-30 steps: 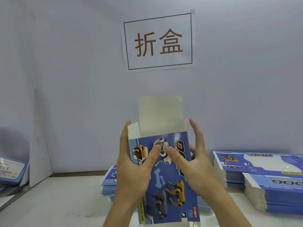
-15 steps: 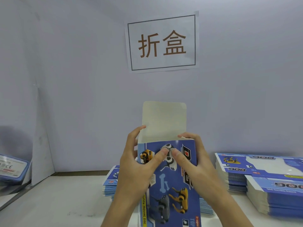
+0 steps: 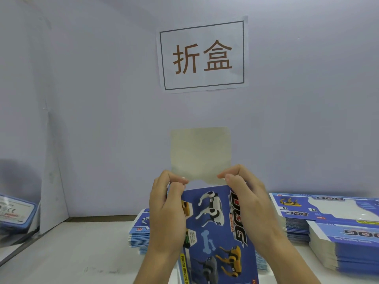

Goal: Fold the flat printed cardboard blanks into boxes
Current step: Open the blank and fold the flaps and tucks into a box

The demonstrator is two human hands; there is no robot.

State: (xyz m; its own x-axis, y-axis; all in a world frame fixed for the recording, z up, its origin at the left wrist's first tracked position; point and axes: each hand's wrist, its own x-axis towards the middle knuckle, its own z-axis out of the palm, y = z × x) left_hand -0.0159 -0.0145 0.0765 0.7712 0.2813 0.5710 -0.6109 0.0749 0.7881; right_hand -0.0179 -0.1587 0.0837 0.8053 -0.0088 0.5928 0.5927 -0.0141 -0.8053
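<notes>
**Box held upright, top flap raised**

Worktop (image 3: 61,253) carries stacks of flat blanks (image 3: 338,228). Blue printed box (image 3: 215,232) held above it, grey flap (image 3: 201,152) standing up. Left hand (image 3: 166,212) and right hand (image 3: 250,203) pinch the flap's lower corners.

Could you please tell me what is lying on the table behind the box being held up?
Behind the box, a stack of flat blue blanks lies on the table, showing at both sides. Its middle is covered by the box and both hands.
</notes>
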